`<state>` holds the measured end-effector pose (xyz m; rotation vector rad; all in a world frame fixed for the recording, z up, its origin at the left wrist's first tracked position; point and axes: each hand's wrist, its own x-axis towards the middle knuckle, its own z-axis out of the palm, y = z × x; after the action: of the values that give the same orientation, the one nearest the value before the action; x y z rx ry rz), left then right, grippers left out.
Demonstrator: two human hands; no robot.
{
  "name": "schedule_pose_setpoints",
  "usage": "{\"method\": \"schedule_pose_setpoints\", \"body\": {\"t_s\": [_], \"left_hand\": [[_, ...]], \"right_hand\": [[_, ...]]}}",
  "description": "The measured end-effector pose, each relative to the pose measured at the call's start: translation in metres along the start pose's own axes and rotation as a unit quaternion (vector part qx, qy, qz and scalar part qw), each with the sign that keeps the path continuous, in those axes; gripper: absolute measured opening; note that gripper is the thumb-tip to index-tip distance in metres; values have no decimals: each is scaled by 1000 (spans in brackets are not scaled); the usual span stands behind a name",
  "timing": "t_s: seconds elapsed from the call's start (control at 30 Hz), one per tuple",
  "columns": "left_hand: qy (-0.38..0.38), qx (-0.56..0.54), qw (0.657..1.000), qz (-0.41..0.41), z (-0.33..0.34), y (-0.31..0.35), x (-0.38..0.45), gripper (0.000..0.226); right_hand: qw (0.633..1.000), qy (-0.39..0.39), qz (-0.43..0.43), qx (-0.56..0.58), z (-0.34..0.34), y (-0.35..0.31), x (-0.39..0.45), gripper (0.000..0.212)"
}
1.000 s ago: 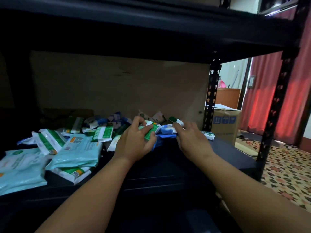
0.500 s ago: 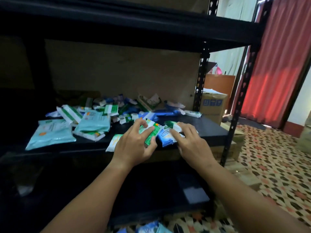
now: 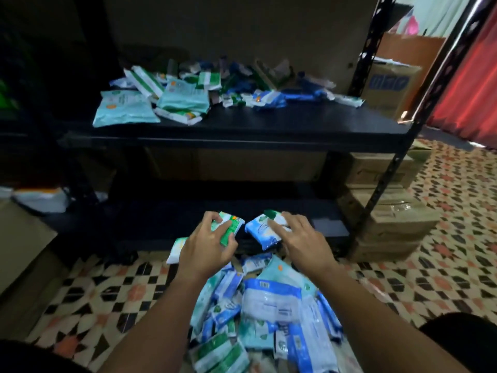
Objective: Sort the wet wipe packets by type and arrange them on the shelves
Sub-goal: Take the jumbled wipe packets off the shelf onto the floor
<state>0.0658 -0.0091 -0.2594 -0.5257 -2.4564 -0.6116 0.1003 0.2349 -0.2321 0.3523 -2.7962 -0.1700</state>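
1. Nearest, at six o'clock on the patterned floor (image 3: 107, 286), lies a loose heap of packets (image 3: 269, 313), blue, white and green mixed together; it looks like unsorted stock, dumped within easy reach.
2. Just above the heap, at the eleven o'clock side of it, the left hand (image 3: 207, 246) has fingers and thumb curled round a green-and-white packet (image 3: 230, 229), with what seem to be one or two more packets tucked beneath the palm.
3. At one o'clock from the heap, the right hand (image 3: 304, 240) pinches a blue-and-white packet (image 3: 259, 231), its fingers bent over the top edge; a green-tipped packet seems to sit behind it.
4. The two held packets nearly meet, side by side, probably so the types can be compared before each goes to its place.
5. Beyond the hands, at twelve o'clock, the lower shelf (image 3: 328, 227) looks dark; what lies on it I cannot tell.
6. Farther up, the middle shelf (image 3: 269, 127) carries a scatter of packets (image 3: 188, 95), large teal ones at ten o'clock, small blue ones toward one o'clock, not yet in tidy rows.
7. At two o'clock, cardboard boxes (image 3: 390, 84) stand beside a red curtain (image 3: 473, 84).
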Motion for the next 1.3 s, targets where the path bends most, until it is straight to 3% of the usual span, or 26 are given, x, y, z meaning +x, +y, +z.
{"method": "schedule_pose_setpoints", "body": {"t_s": [0.17,0.43,0.6,0.67,0.77,0.8,0.97,1.3], "left_hand": [[-68,9,996,-62,22,-33,-51,41],[-103,38,985,-131,40,-71,-94,38],[-123,28,973,-191,52,-91,-102,45],[-129,15,970,-207,57,-94,-107,50],[-210,28,942,-262,62,-97,-118,61],[-223,30,933,-281,61,-99,-120,64],[-201,36,937,-283,51,-99,-114,63],[-112,33,977,-180,19,-81,-58,33]], "right_hand": [[996,-80,-16,23,48,-36,-6,83],[978,-179,-19,109,97,-92,8,79],[971,-198,-32,130,109,-108,15,75],[969,-204,-38,131,116,-111,12,85],[966,-219,-26,132,132,-105,1,115],[965,-226,-18,129,134,-100,-2,117],[965,-231,30,119,123,-76,-6,78],[979,-171,43,102,74,-61,20,64]]}}
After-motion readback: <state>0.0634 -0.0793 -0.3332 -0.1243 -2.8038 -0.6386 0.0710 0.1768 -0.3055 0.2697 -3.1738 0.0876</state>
